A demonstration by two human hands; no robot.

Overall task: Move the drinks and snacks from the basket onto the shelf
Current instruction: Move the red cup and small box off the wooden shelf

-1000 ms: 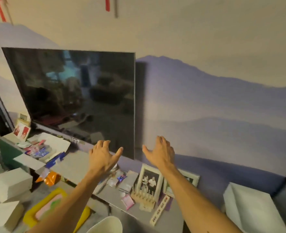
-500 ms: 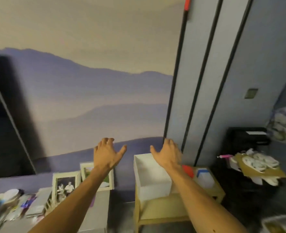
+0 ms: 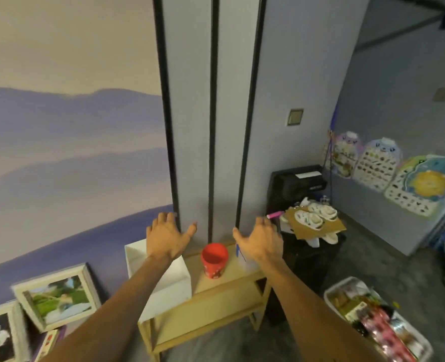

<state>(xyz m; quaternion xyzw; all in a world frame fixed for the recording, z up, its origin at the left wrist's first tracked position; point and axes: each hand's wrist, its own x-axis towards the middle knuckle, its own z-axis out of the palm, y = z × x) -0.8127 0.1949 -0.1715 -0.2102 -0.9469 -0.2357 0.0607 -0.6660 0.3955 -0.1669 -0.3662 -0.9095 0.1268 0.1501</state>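
Off to our left, the television that filled the view a second ago has slid out of sight. Only framed photographs (image 3: pixel 57 296) lean in the bottom corner, under the painted mountains of the mural wall (image 3: pixel 72 152). We have swung to the right. The wooden shelf (image 3: pixel 216 296), seen only in part half a second ago, now stands centred below our hands. The basket (image 3: pixel 332 290) has come into view at the lower right, on the floor and well apart from the shelf, packed with the drinks and snacks (image 3: pixel 373 317). Our left hand (image 3: pixel 166 239) and right hand (image 3: pixel 262 241) hover over the shelf top as they did before, fingers spread and holding nothing.

We judge that nothing has been carried across yet. Both ends of the job are now found, and the next reach goes down and right to the basket.

On the shelf top a white box (image 3: pixel 174 286) sits at the left end and a red cup (image 3: pixel 214 259) stands upright in the middle. Something pale with a blue mark lies beneath our right wrist, too hidden to name. A lower board shows under the top. Behind the shelf rise grey panels (image 3: pixel 190 126) split by black strips. Further right stands a black cabinet (image 3: pixel 298 181), with white shoes (image 3: pixel 315 215) on a sheet of cardboard (image 3: pixel 331 227) in front of it. Picture charts (image 3: pixel 422 184) hang along the grey right-hand wall.
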